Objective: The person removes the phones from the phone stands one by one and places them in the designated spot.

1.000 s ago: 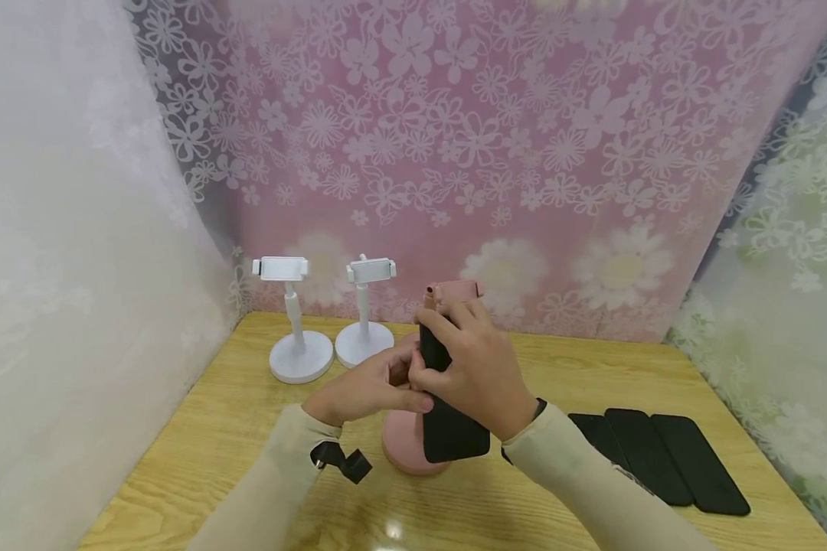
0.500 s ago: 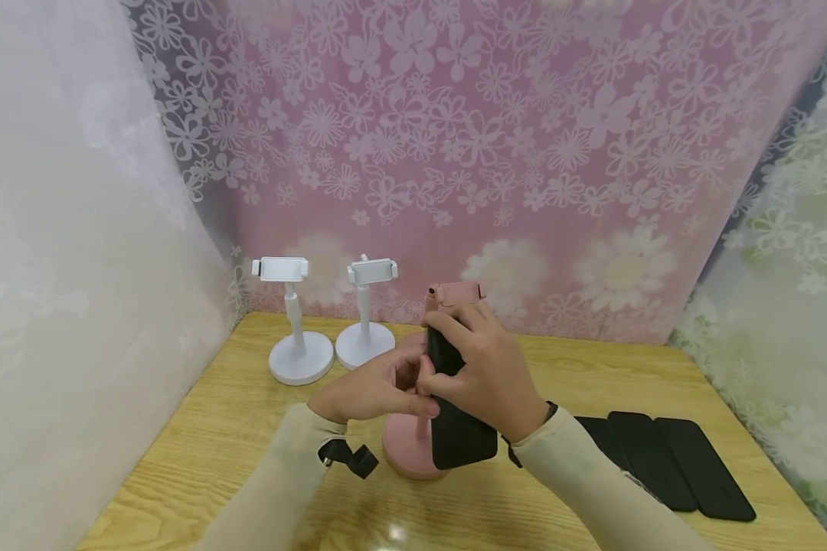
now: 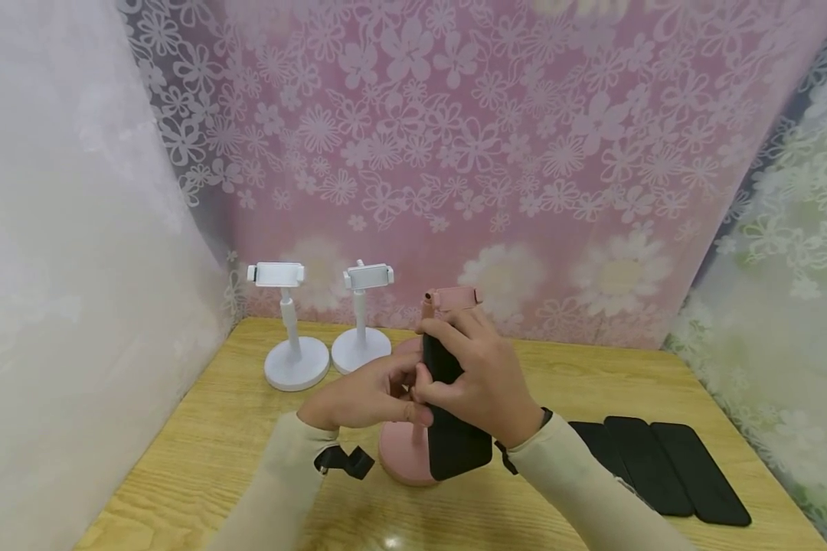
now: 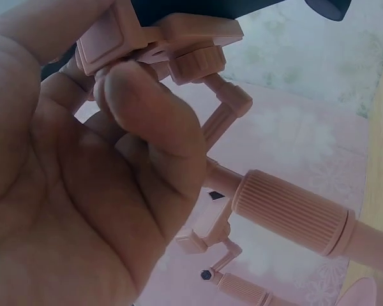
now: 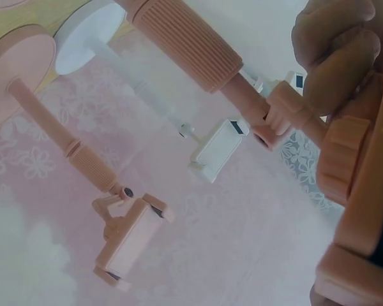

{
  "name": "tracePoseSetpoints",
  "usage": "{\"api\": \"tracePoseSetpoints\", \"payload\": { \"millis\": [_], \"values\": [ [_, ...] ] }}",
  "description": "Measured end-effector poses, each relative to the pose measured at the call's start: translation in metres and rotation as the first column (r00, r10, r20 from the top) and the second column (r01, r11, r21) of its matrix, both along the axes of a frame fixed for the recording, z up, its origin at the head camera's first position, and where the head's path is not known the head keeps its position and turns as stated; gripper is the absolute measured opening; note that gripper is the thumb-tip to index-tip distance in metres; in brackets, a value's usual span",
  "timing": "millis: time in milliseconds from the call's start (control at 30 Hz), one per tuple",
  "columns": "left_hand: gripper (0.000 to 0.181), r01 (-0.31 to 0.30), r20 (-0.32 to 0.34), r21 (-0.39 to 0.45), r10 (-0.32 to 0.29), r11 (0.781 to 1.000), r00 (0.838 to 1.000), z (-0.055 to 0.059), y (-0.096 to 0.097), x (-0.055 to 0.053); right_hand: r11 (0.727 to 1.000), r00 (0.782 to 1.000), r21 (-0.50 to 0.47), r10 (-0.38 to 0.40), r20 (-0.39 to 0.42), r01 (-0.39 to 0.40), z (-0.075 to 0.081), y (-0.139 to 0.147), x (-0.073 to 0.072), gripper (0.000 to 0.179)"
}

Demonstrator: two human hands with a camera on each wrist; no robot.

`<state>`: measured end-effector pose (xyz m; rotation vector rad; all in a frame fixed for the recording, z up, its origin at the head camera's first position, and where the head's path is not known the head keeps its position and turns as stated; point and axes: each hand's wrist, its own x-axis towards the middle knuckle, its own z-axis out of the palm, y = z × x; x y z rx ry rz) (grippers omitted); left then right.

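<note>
At the middle of the table my left hand (image 3: 361, 398) grips the holder clamp (image 4: 201, 32) of the front pink phone stand (image 3: 401, 451). A black phone (image 3: 459, 448) sits against that clamp, tilted, and hides most of the stand. Over the phone's upper part lies my right hand (image 3: 485, 375), its thumb and fingers pinching the phone's left edge beside the clamp. From the left wrist view, the clamp's pink knob (image 4: 198, 64) and ribbed pole (image 4: 293, 210) show behind the curled fingers. How deep the phone sits in the clamp is hard to tell.
A second pink stand (image 3: 457, 298) stands just behind the hands. Two white phone stands (image 3: 296, 363) are at the back left, near the floral curtain (image 3: 413, 153). Three black phones (image 3: 703, 474) lie flat side by side at the right.
The head view shifts slightly. Both hands keep their holds on the clamp and the phone, with only small movement.
</note>
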<state>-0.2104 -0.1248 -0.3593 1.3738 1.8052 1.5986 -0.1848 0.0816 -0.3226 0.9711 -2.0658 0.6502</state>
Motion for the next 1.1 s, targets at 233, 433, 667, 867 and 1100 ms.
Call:
{"api": "tracePoseSetpoints", "payload": {
  "millis": [233, 433, 667, 867, 1100],
  "values": [
    [0.018, -0.029, -0.003, 0.002, 0.029, 1.0, 1.0, -0.001, 0.0, 0.002, 0.999, 0.999, -0.025, 0.04, 0.004, -0.04, -0.003, -0.001, -0.002, 0.038],
    [0.018, -0.092, -0.072, -0.028, 0.09, 0.995, 0.993, 0.0, -0.001, 0.004, 0.997, 0.998, -0.046, 0.061, -0.029, -0.062, -0.006, -0.002, -0.002, 0.038],
    [0.037, -0.162, -0.152, -0.06, 0.151, 0.985, 0.977, 0.006, -0.005, 0.008, 0.995, 0.995, -0.066, 0.068, -0.066, -0.072, -0.007, -0.007, -0.002, 0.037],
    [0.027, -0.221, -0.211, -0.08, 0.2, 0.972, 0.957, 0.01, -0.005, 0.012, 0.993, 0.993, -0.082, 0.074, -0.096, -0.082, -0.007, -0.007, -0.002, 0.036],
    [0.028, -0.246, -0.248, -0.098, 0.215, 0.964, 0.945, 0.017, -0.002, 0.018, 0.99, 0.986, -0.095, 0.089, -0.141, -0.103, -0.009, -0.004, -0.002, 0.035]
  ]
}}
